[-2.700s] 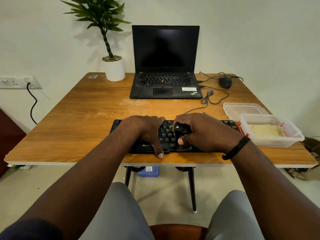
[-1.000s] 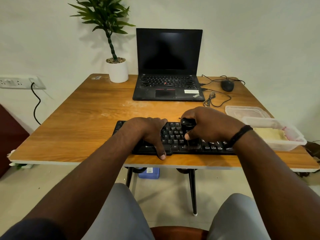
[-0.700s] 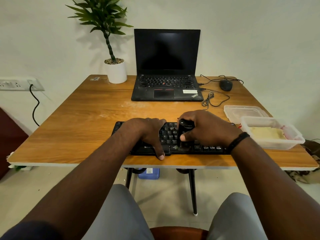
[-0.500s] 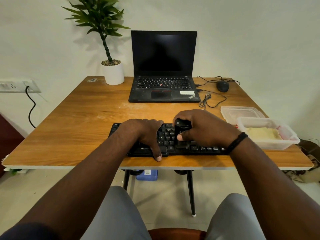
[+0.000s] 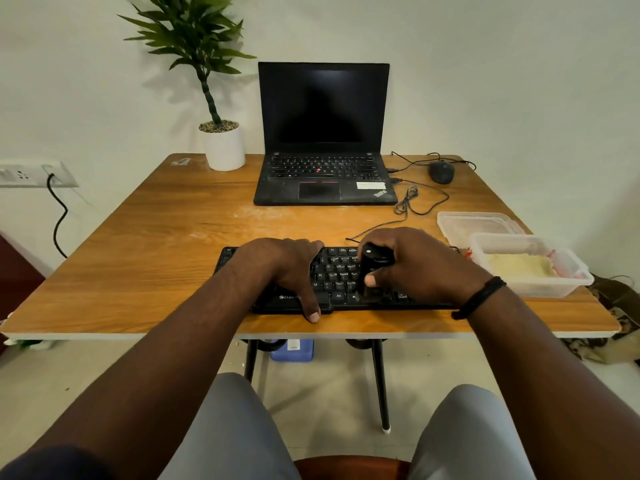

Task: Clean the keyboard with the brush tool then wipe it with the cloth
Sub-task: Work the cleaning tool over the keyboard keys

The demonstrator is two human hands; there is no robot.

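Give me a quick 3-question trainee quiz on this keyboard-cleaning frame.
1. True or false: the right hand grips the brush tool over the keyboard.
2. The left hand: A) lifts the laptop B) rests on the keyboard, thumb over its near edge C) holds the cloth.
3. Fill in: the yellow cloth lies in the clear ____.

Key: 1 true; 2 B; 3 container.

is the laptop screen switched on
No, the laptop at the back of the table shows a plain dark screen with nothing lit on it.
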